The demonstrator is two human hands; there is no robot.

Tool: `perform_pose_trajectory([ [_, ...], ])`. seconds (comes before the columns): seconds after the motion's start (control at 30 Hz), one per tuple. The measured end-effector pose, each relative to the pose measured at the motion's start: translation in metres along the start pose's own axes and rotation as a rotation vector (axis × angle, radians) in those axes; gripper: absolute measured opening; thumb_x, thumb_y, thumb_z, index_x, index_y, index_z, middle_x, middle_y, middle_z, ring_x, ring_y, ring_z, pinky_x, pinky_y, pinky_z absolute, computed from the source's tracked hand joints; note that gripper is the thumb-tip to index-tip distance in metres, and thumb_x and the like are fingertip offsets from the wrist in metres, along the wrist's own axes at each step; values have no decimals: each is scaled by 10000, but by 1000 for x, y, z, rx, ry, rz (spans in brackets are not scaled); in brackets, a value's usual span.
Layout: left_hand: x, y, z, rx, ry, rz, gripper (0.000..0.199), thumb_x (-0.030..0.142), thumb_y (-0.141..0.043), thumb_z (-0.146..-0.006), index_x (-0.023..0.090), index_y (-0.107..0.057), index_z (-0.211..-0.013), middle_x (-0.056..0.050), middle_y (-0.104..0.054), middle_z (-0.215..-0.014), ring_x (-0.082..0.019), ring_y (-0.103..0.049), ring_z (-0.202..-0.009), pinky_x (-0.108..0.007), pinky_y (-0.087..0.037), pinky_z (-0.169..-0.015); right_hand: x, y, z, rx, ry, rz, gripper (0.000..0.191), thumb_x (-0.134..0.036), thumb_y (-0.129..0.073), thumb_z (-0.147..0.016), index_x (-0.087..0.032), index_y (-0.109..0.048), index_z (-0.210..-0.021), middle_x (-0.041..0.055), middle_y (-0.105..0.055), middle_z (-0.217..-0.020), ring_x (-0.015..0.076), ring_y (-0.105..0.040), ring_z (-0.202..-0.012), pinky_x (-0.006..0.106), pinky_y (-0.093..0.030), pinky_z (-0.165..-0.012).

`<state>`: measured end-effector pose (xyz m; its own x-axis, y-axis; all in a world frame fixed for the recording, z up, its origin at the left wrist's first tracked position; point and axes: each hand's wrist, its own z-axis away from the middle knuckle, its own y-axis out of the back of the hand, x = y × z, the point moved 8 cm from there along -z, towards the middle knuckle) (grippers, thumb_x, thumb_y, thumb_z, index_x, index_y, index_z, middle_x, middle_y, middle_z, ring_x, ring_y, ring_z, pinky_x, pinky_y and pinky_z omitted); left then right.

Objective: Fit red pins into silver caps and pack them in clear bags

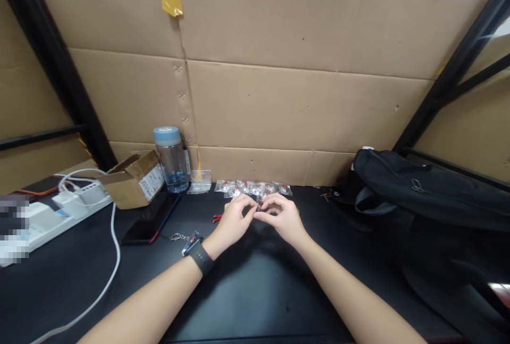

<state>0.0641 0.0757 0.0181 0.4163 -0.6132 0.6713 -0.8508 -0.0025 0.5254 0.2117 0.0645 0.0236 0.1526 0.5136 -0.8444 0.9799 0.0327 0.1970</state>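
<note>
My left hand (236, 217) and my right hand (282, 218) meet over the middle of the black table. Thumbs and fingers of both are pinched together around a tiny dark item (258, 205), too small and too covered to name. Just beyond the fingertips lies a row of small clear plastic packets (255, 188) with red and silvery contents. A few red pieces (217, 218) rest on the table beside my left hand. Near the watch (198, 252) on my left wrist lies a metal key ring (178, 237).
On the left stand an open cardboard box (133, 185), a blue-lidded water bottle (171, 161), a dark phone (150, 222) and a white power strip (48, 222) with cables. A clear plastic box (200, 180) sits behind. At right is a black backpack (414, 195). Cardboard (258, 105) walls the back.
</note>
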Motion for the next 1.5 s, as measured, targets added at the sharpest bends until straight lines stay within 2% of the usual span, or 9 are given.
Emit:
perform_pose_trajectory([
  [0.17,6,4,2,31,13,-87,153,283,-555,-957,216,-639,-849,-32,-681,-947,-220,-609,-984,-345,-432,-875,13,0,-1,-68,-144,-187,216,-353,-845,-732,-182,-770,-841,101,-737,-1050,248,-718,-973,390,-589,-912],
  [0.3,18,12,4,94,-42,-217,134,266,-572,-961,225,-661,-869,-32,-676,-972,-227,-578,-1026,-373,-378,-890,17,-2,1,-72,-250,-245,277,-354,-840,-735,-173,-779,-936,96,-777,-970,246,-737,-905,405,-593,-886],
  [0.53,32,15,8,148,-175,-386,90,261,-603,-964,229,-674,-918,-39,-679,-1006,-237,-540,-1084,-403,-320,-902,12,0,0,-38,-203,-101,245,-389,-807,-758,-168,-809,-864,102,-775,-988,251,-716,-943,407,-554,-941],
  [0.8,39,8,10,96,-233,-496,186,257,-505,-1008,222,-670,-930,-70,-688,-1047,-274,-515,-1156,-447,-284,-931,20,2,0,-56,-224,-13,256,-419,-788,-753,-164,-784,-765,95,-735,-1018,241,-679,-985,371,-534,-933],
  [1.03,35,2,9,39,-213,-421,190,249,-486,-1000,231,-673,-972,-86,-685,-1091,-278,-511,-1153,-462,-283,-983,31,4,-3,-80,-207,15,171,-331,-760,-749,-165,-733,-721,87,-645,-1097,221,-653,-1009,314,-539,-850],
  [1.1,34,2,9,16,-202,-354,205,195,-490,-965,242,-653,-1081,-85,-667,-1177,-271,-517,-1184,-445,-301,-998,32,5,-5,-104,-185,29,146,-310,-739,-752,-167,-726,-724,85,-629,-1107,209,-656,-966,313,-542,-819],
  [1.27,36,0,9,-116,-249,-204,670,199,-633,-779,270,-443,-1418,-109,-538,-1436,-298,-451,-1343,-422,-296,-1075,30,7,-7,-156,-137,108,61,-231,-698,-743,-173,-713,-733,72,-619,-1127,181,-648,-887,312,-526,-784],
  [1.4,30,0,6,-161,-219,-214,489,330,-709,-792,280,-561,-1255,-80,-622,-1334,-306,-503,-1290,-428,-292,-1051,27,5,-6,-191,-114,158,50,-203,-681,-739,-178,-723,-734,61,-612,-1134,171,-642,-879,301,-514,-775],
  [1.5,23,2,3,-146,-183,-239,406,300,-730,-764,266,-595,-1145,-66,-661,-1248,-301,-526,-1250,-420,-298,-1026,25,7,-8,-205,-121,211,51,-191,-682,-725,-183,-731,-714,59,-614,-1136,176,-639,-887,301,-506,-773],
])
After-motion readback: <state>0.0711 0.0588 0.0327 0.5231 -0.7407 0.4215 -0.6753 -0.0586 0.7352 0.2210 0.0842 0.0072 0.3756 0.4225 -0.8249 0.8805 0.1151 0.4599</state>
